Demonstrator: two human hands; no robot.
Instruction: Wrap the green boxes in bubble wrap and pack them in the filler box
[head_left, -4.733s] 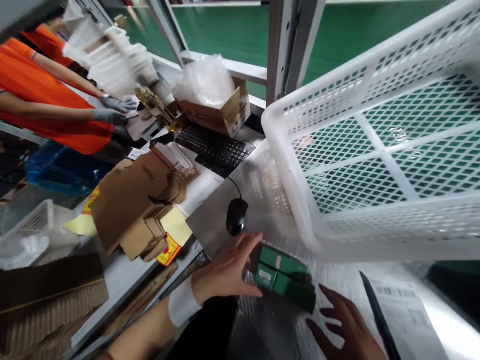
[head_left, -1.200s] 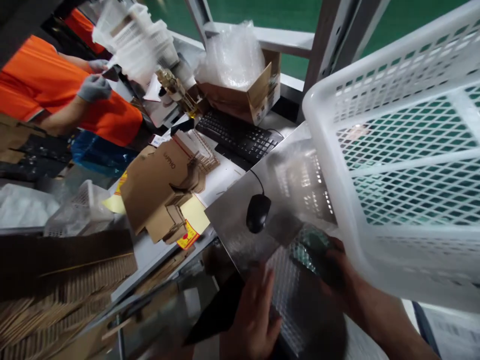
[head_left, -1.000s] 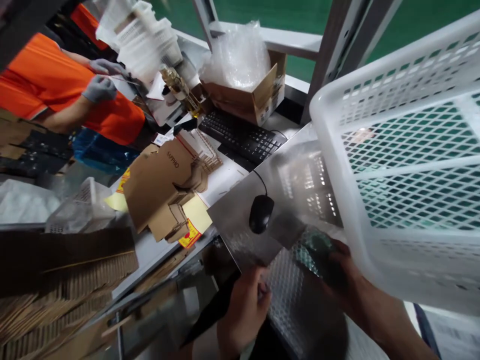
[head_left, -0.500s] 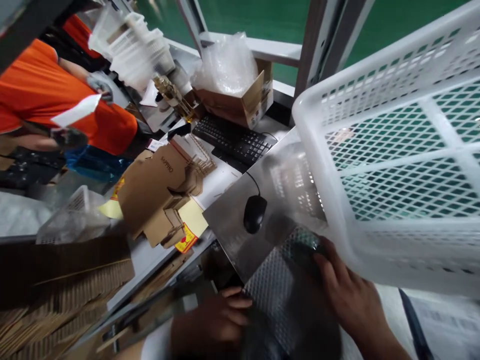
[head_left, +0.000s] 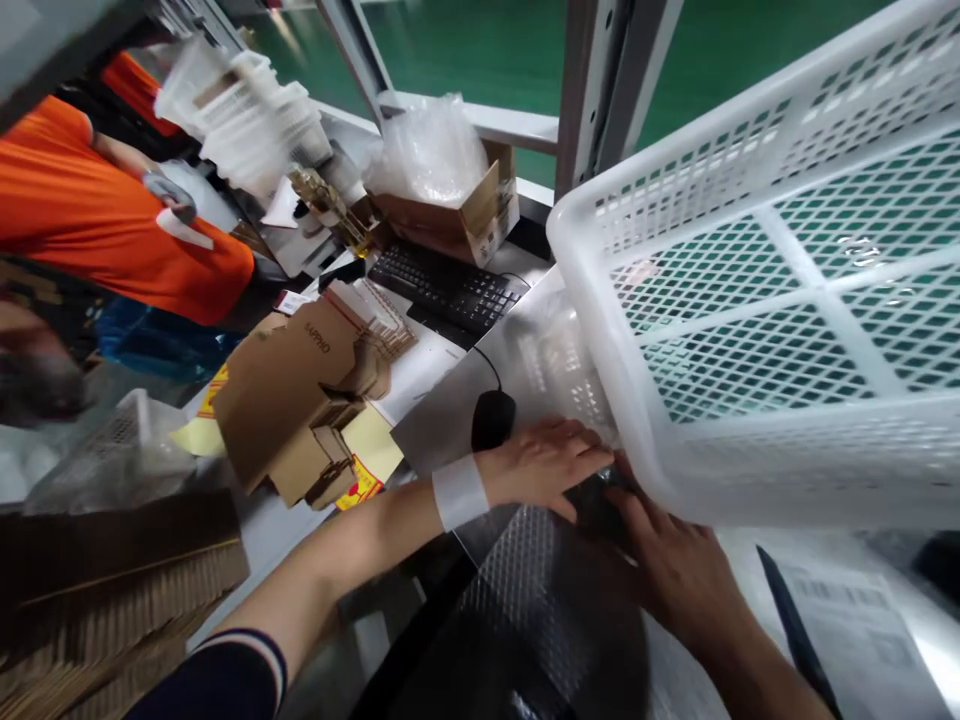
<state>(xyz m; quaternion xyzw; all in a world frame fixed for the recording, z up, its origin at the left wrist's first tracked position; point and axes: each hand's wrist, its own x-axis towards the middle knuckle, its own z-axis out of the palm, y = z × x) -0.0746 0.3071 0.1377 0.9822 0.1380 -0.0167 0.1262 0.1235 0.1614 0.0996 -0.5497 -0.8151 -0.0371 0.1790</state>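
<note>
1. Head view, far left: a co-worker in an orange top [head_left: 97,240] stands at the next station, well apart from your hands; beside them sits a stack of white baskets [head_left: 240,110].
2. Flattened cardboard boxes [head_left: 300,390] lie on the bench, with a black keyboard [head_left: 446,290] and a carton of clear plastic wrap [head_left: 442,190] behind them.
3. Your left hand [head_left: 551,465] lies just beside the black mouse [head_left: 493,420]. Half a second ago it was down at the bench edge; now it has come up, fingers spread flat, pressing on the wrapped bundle.
4. The bubble wrap sheet [head_left: 540,600] runs from under both hands toward you. The green boxes, bare a few seconds ago, are now hidden inside it; only a dark wrapped lump [head_left: 600,495] shows between your hands.
5. Your right hand [head_left: 675,570] rests on the wrap, touching the lump; whether its fingers close round it, I cannot tell.
6. The wrapping looks nearly closed.
7. Right: the white mesh crate [head_left: 765,300] overhangs your hands, and a printed sheet [head_left: 847,620] lies beyond.
</note>
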